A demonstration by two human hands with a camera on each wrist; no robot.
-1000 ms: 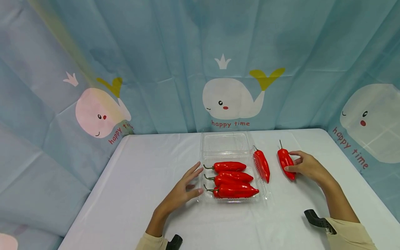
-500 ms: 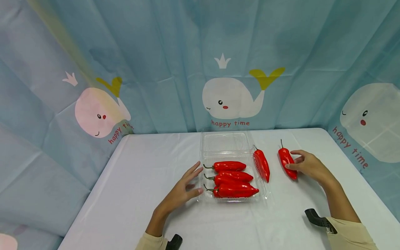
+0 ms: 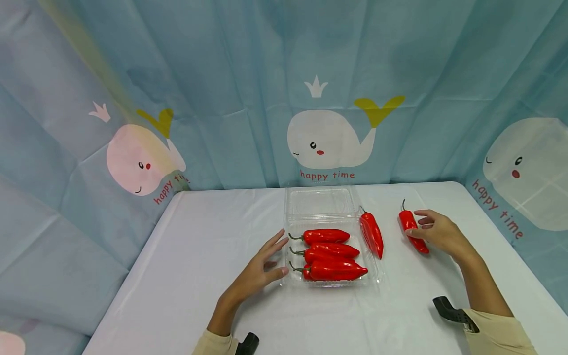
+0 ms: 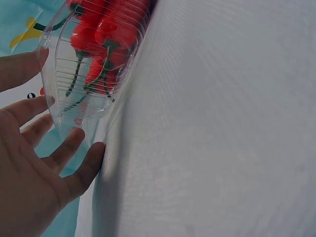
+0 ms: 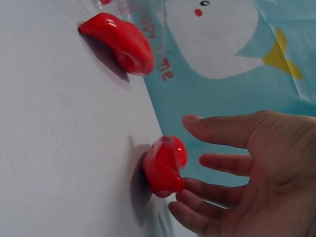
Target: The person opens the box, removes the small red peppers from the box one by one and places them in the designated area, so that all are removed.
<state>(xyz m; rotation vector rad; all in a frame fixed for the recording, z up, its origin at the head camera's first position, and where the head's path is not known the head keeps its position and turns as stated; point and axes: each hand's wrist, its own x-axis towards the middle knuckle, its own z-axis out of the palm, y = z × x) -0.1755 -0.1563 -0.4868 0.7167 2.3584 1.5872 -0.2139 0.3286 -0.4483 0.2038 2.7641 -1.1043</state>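
At the left edge of a clear plastic clamshell box (image 3: 288, 284), my left hand (image 3: 255, 272) has its fingers spread, thumb and fingertips right at the rim in the left wrist view. Several red peppers with green stems, one of them the front pepper (image 3: 335, 271), lie crosswise in the box. To the right, my right hand (image 3: 439, 235) hovers over a single red pepper (image 3: 407, 219) on the table, thumb overlapping it in the head view. In the right wrist view this pepper (image 5: 162, 170) shows beside loosely extended fingers (image 5: 224, 192), with the thumb held apart.
Another red pepper (image 3: 372, 234) lies slanted along the box's right side, stem away from me. The box's lid (image 3: 319, 203) is folded back behind it. A white cloth covers the table (image 3: 199, 231), and a blue whale-print curtain (image 3: 248, 98) hangs behind and at the sides.
The single pepper at the right has shifted slightly rightward and turned, its tip swinging right. My right hand has moved up a little over it. My left hand stays put.
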